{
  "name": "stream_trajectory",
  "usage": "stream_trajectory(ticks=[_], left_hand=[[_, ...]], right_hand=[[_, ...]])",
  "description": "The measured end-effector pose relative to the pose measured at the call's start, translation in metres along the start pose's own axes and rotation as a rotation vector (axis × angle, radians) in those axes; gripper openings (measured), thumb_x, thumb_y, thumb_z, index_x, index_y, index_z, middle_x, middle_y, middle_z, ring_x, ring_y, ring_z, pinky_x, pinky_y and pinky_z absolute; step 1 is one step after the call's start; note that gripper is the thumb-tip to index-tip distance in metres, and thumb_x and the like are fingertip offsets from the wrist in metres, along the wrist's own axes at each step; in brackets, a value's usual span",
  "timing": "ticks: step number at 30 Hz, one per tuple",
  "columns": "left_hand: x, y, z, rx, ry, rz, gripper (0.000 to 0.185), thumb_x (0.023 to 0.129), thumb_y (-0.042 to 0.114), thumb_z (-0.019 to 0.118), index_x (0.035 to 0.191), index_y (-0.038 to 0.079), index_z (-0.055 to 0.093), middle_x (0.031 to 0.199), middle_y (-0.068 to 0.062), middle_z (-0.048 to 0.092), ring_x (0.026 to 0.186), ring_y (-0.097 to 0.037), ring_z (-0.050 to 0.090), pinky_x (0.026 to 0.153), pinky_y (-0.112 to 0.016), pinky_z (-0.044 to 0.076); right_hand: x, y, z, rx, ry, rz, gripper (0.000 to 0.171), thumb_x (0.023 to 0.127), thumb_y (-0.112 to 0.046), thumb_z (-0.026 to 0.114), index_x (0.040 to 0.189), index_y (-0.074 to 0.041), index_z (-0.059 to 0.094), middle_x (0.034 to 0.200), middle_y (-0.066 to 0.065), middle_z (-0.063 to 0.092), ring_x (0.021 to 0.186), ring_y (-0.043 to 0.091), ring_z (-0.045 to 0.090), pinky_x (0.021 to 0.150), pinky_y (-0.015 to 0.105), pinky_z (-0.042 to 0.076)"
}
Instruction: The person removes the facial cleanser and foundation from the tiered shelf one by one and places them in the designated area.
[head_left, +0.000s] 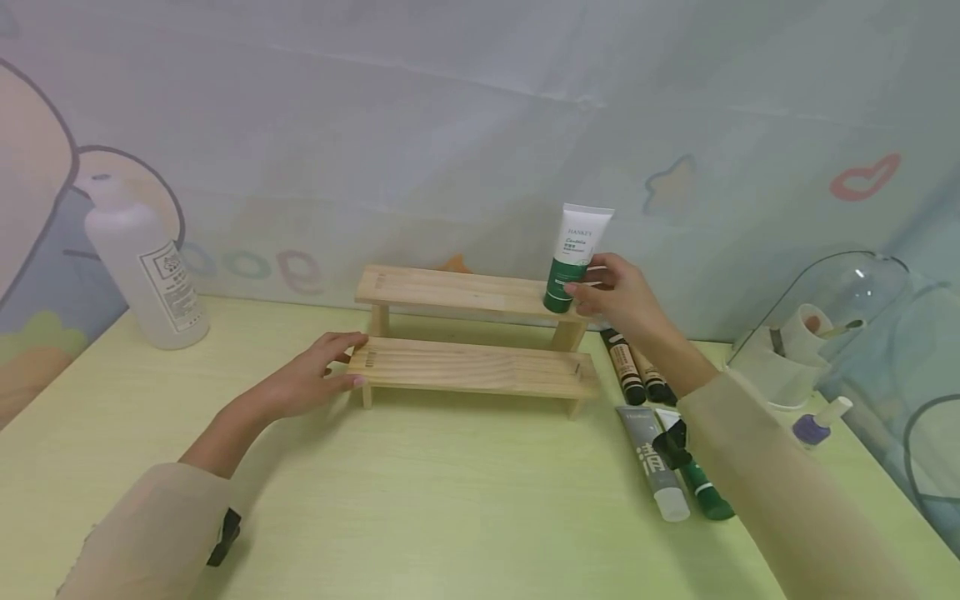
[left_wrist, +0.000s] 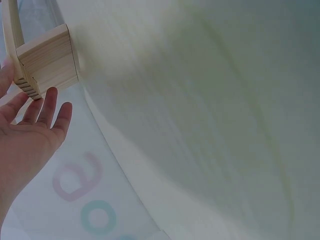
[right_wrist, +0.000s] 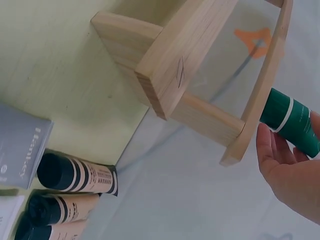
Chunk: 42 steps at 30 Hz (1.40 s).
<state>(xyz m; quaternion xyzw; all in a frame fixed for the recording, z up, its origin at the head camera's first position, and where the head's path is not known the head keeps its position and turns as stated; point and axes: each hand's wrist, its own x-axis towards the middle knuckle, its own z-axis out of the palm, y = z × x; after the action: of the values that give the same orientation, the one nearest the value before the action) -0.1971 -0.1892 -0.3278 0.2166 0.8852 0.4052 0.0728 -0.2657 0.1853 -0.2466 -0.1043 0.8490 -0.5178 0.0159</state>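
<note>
A two-tier wooden display rack [head_left: 472,367] stands on the table near the wall. At the left end of its lower board, my left hand [head_left: 318,375] holds the edge between thumb and fingers; in the left wrist view the other fingers [left_wrist: 47,107] spread beside the wood. My right hand [head_left: 622,296] grips a white and green squeeze tube [head_left: 576,250], upright with its green cap down, at the right end of the upper board [head_left: 465,290]. The right wrist view shows the tube's green cap end [right_wrist: 276,107] right at that board's edge.
Right of the rack lie a grey tube [head_left: 651,454], a green-capped tube [head_left: 701,483] partly under the right sleeve, and several black-capped tubes [head_left: 624,367]. A pump bottle [head_left: 153,267] stands far left. A clear-domed white holder [head_left: 780,367] and purple nail polish [head_left: 813,429] stand right.
</note>
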Motion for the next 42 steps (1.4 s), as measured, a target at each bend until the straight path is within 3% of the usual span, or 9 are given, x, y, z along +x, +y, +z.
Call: stream_trajectory(ticks=[15,42], left_hand=[[0.001,0.000,0.001,0.010,-0.001,0.011,0.060,0.095,0.020,0.051,0.142,-0.004,0.022,0.138,-0.027,0.022,0.122,-0.043,0.030,0.096,-0.060,0.028],[0.001,-0.001,0.001,0.001,-0.002,0.020,0.062,0.095,0.021,0.051,0.142,-0.006,0.021,0.139,-0.027,0.021,0.123,-0.044,0.029,0.096,-0.060,0.028]], right_hand=[[0.002,0.002,0.009,-0.025,0.085,-0.012,0.053,0.089,-0.015,0.061,0.133,-0.001,0.035,0.121,0.018,0.050,0.105,0.028,0.051,0.084,0.039,0.048],[-0.019,0.005,0.003,-0.024,0.040,-0.081,0.050,0.089,-0.011,0.061,0.132,-0.003,0.036,0.119,0.019,0.050,0.103,0.033,0.055,0.086,0.044,0.047]])
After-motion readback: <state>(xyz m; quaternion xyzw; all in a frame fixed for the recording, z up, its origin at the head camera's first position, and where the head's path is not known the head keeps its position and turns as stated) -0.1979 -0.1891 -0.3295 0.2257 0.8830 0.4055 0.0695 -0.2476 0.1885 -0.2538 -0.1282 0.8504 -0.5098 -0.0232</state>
